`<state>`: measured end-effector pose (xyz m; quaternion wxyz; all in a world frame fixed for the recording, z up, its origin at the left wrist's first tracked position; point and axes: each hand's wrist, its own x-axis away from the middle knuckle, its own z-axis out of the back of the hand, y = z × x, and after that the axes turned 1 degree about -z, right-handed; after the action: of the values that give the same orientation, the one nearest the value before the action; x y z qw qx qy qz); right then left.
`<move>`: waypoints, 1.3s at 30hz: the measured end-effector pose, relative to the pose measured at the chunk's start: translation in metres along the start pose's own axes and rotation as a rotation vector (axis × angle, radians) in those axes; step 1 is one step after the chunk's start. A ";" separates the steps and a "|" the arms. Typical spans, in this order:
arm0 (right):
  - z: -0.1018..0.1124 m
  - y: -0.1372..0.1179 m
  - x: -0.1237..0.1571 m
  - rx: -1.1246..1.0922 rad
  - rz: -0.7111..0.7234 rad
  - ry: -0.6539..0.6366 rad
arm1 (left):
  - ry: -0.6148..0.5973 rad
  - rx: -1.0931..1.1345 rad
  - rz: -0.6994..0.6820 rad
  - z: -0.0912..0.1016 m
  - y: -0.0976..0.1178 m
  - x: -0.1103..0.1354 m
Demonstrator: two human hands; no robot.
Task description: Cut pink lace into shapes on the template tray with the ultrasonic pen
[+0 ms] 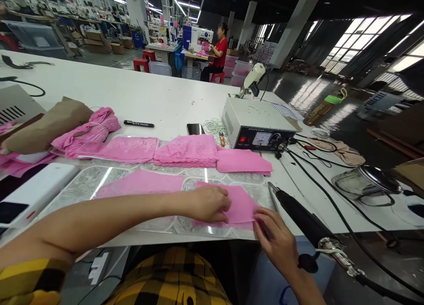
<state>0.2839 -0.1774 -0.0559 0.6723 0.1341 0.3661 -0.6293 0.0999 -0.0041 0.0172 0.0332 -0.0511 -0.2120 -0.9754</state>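
A pink fabric piece [240, 201] lies at the table's front edge, on top of another pink layer that shows along its lower side. My left hand [210, 202] rests on its left part, with the fingers curled down against the cloth. At the lower right corner, my right hand [276, 236] pinches the edge between thumb and fingers. Left of them, partly behind my left forearm, spreads a larger sheer pink panel [142, 181]. Behind is a row of pink cloth: a lace strip [132, 147], a lace stack [187, 150] and a plain stack [243, 160].
A grey control box [261, 135] stands at the back right, its cable running to a black handheld tool [298, 212] beside my right hand. Orange snips [222, 139], a phone [195, 129] and a black marker [139, 124] lie behind the cloth. A glass mug [364, 186] stands right.
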 end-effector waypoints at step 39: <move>-0.023 -0.031 -0.076 -0.047 0.028 0.081 | 0.266 1.284 0.392 -0.002 -0.005 -0.017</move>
<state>0.2519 -0.1108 -0.0135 0.6686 0.1489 0.4057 -0.6052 0.1164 0.0003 0.0118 0.2587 0.0617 -0.7293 -0.6304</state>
